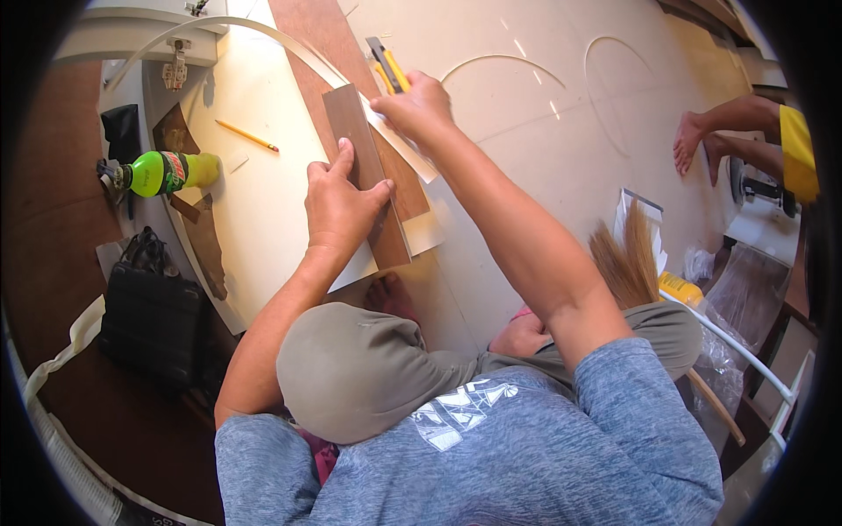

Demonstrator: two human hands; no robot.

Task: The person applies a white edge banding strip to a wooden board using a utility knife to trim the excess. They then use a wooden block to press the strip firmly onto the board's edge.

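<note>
My left hand [338, 206] presses on a narrow dark-brown strip [373, 193] with index finger and thumb spread apart. The strip lies over a wider reddish wood-look board [307, 44] on a large cream panel [250, 202]. My right hand [417, 110] is closed on a yellow-and-black utility knife [392, 70], held just right of the strip's upper end. A thin white band [237, 24] arcs over the panel and runs down beside the brown strip. A yellow pencil [246, 134] lies left of the strip.
A green drink bottle [175, 174] and black bag [153, 324] are at left, near white hinged boards [132, 39]. At right are another person's bare legs [737, 123], a straw broom [631, 263], plastic sheeting [745, 280] and white tubing [737, 342]. Thin offcuts [500, 61] lie on the tiled floor.
</note>
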